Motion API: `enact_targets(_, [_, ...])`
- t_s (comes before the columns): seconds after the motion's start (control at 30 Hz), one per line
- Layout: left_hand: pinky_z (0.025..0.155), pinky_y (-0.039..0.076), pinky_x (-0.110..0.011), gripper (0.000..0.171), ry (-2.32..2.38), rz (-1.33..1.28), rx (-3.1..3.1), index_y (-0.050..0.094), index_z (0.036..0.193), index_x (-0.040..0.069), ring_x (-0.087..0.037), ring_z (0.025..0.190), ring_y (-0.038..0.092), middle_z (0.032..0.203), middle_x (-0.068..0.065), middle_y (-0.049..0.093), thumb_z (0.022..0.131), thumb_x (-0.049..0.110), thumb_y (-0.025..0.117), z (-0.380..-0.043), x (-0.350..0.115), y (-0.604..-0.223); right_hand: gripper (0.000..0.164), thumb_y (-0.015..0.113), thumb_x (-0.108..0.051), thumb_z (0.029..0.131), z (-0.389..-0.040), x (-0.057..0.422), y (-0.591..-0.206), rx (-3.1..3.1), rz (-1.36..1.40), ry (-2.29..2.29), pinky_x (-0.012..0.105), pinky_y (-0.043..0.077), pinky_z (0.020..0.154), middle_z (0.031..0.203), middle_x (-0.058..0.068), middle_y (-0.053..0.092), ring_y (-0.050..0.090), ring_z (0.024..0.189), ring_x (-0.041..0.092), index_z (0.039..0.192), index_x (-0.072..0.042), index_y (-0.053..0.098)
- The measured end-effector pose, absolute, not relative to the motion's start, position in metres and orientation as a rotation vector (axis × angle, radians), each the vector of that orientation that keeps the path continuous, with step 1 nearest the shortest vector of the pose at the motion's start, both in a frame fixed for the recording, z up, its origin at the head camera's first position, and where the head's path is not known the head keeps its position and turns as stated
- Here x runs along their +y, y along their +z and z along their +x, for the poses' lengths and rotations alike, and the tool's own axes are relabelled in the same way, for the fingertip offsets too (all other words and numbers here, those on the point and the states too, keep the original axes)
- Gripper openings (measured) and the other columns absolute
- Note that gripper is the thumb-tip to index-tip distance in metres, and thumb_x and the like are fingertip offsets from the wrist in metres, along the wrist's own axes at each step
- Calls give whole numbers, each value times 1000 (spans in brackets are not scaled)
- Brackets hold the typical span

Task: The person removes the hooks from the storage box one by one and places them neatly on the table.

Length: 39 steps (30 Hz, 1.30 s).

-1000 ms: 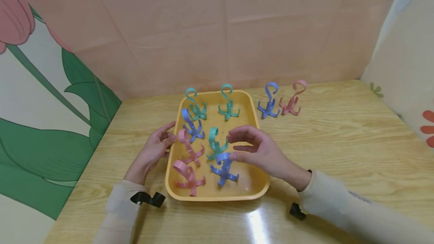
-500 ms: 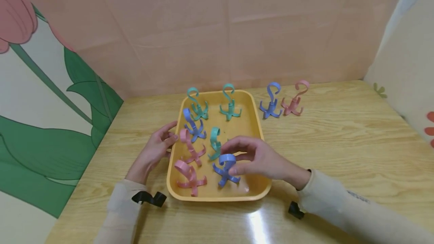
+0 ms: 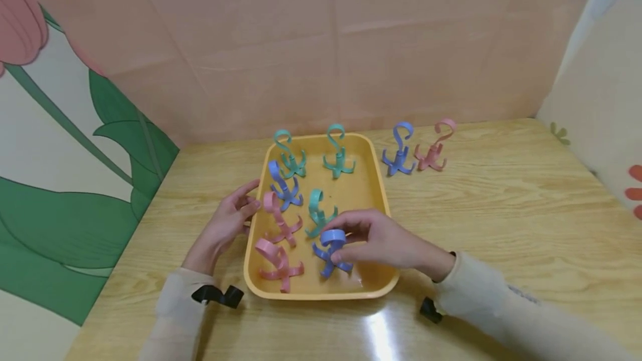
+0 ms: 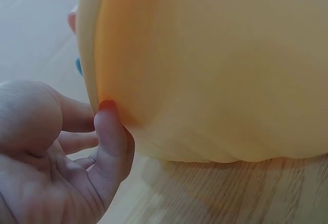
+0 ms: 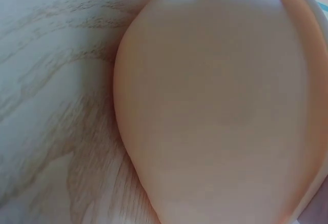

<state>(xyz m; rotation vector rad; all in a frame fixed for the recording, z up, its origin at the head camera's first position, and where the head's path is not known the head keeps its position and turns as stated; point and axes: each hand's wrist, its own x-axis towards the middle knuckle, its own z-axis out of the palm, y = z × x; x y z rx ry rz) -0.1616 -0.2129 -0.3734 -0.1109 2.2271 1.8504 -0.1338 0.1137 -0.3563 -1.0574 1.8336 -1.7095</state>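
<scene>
A yellow plastic tray [image 3: 321,296] stands on the table with several claw-footed plastic hanger hooks in it. My left hand [image 3: 225,224] pinches its left rim; the left wrist view shows thumb and finger gripping the edge. Inside the tray's near part, my right hand [image 3: 383,244] pinches a blue hook [image 3: 333,237] by its stem, fingers partly hidden behind it. Just beyond is a teal hook [image 3: 315,205]. Along the tray's left side stand a near pink hook [image 3: 281,266], another pink hook [image 3: 283,227] and a blue hook [image 3: 288,194]. The right wrist view holds mostly the tray wall [image 5: 215,106].
At the tray's far end stand two teal hooks, one left [image 3: 293,165] and one right [image 3: 339,163]. On the table beyond the tray's right side are a blue hook [image 3: 398,160] and a pink hook [image 3: 430,157]. A pink-draped wall [image 3: 331,43] rises behind the table.
My right hand has moved down and toward me from beside the teal hook, and its fingers have come together on the near blue hook. The left hand stays at the rim.
</scene>
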Motion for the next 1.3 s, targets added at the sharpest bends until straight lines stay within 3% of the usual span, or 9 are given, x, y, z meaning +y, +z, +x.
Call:
enact_targets(0.2, [60,58,-31,56,1849,-100,2237,31,159,17,-20,85,64,113,-17,52,106,10,48,-161,-213,-371,28,80,-5,85,-133,109,-355,1959,-980,-1679,36,59,81,103,10,71,68,90,21,111,0,72])
enact_targets(0.37, [59,58,-31,56,1844,-99,2238,31,159,16,-20,85,64,113,-17,52,106,9,48,-161,-212,-372,24,79,-5,86,-130,107,-360,1993,-982,-1673,36,59,82,101,17,71,69,89,20,108,1,72])
enact_targets(0.67, [58,57,-30,56,1853,-103,2239,31,159,16,-20,85,64,111,-16,54,106,8,48,-159,-211,-371,13,75,-1,89,-127,108,-363,2054,-1088,-1663,32,60,73,96,13,74,69,84,15,102,-2,75])
enact_targets(0.93, [57,57,-30,56,1853,-95,2246,31,159,16,-19,84,64,111,-16,52,106,8,47,-157,-213,-373,17,78,-1,86,-125,108,-361,2057,-1048,-1630,34,59,76,98,10,73,69,87,16,103,-2,75])
enact_targets(1.1, [58,58,-31,56,1856,-88,2239,31,159,16,-19,85,64,111,-16,52,107,8,47,-157,-212,-373,22,81,-7,85,-124,109,-360,2018,-998,-1630,35,59,79,100,15,72,69,89,18,106,-5,75])
enact_targets(1.3, [61,60,-32,56,1858,-88,2240,30,159,16,-20,86,65,110,-15,53,106,8,47,-158,-211,-373,22,78,-6,87,-124,112,-359,2006,-1017,-1656,32,59,78,101,14,73,68,88,17,107,3,73])
